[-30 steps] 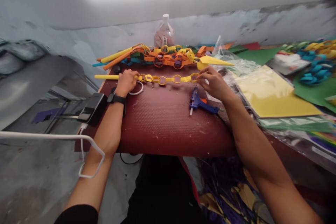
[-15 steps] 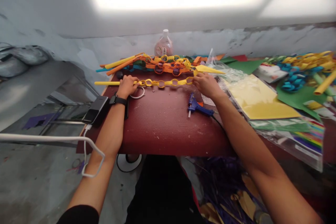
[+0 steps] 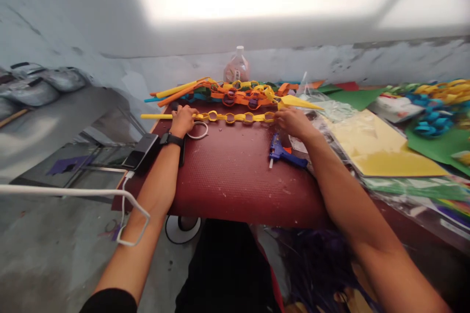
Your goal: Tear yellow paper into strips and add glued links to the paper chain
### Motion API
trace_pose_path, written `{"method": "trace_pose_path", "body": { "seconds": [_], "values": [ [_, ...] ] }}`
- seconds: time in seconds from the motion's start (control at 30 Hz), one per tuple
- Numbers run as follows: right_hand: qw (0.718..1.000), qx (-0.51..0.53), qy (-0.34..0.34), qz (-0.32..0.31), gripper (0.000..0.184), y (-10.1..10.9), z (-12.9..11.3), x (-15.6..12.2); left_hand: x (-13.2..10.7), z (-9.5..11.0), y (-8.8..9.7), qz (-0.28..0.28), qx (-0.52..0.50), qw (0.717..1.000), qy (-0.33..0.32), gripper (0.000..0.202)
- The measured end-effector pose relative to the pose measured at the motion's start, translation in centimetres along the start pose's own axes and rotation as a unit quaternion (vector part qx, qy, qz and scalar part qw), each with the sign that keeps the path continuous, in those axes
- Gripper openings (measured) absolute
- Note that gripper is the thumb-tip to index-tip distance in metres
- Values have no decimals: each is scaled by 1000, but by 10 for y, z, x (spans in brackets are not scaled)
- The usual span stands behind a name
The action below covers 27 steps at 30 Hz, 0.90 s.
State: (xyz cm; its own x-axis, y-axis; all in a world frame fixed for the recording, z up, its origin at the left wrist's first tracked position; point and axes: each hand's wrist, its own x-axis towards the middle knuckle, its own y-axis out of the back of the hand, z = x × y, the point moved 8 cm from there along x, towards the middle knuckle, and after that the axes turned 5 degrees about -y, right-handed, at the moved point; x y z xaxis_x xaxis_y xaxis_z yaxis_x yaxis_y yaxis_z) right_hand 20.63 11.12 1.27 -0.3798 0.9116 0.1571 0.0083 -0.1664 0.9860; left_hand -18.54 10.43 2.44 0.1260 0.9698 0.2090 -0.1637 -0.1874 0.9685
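Observation:
A yellow paper chain (image 3: pixel 230 118) lies stretched from left to right across the dark red table (image 3: pixel 227 181). At its left end, where a yellow rolled paper stick (image 3: pixel 156 116) joins it, my left hand (image 3: pixel 183 118) is closed on the piece. My right hand (image 3: pixel 292 121) pinches the right end of the chain, close to a yellow paper cone (image 3: pixel 301 102). Below my right hand rests a blue glue gun (image 3: pixel 284 152). A white ring (image 3: pixel 198 130) sits beside my left hand. My fingertips are partly hidden.
Behind the chain are piled orange and yellow paper chains (image 3: pixel 238 97) and a clear bottle (image 3: pixel 237 66). Yellow sheets (image 3: pixel 389 149) in plastic and blue paper chains (image 3: pixel 433 122) lie at right. A black power bank (image 3: pixel 141 151) with a white cable (image 3: pixel 127 195) is at left.
The view has shifted slightly, so the scene sits a little further right and lower. Both hands keep their hold on the yellow paper chain, which stays stretched out.

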Motion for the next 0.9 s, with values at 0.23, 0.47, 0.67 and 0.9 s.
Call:
{"method": "trace_pose_path", "body": {
  "seconds": [0.23,0.47,0.67,0.9],
  "values": [
    [998,48,16,28,37,-1,5,-7,-1,29,27,46,-16,997,-60,43],
    [994,100,14,27,38,-1,9,-6,-1,36,18,9,6,998,-70,45],
    [991,128,7,34,37,-3,13,-6,0,37,16,15,5,998,-67,44],
    [990,135,16,33,34,0,10,-6,2,52,15,51,-103,987,-110,49]
  ]
}}
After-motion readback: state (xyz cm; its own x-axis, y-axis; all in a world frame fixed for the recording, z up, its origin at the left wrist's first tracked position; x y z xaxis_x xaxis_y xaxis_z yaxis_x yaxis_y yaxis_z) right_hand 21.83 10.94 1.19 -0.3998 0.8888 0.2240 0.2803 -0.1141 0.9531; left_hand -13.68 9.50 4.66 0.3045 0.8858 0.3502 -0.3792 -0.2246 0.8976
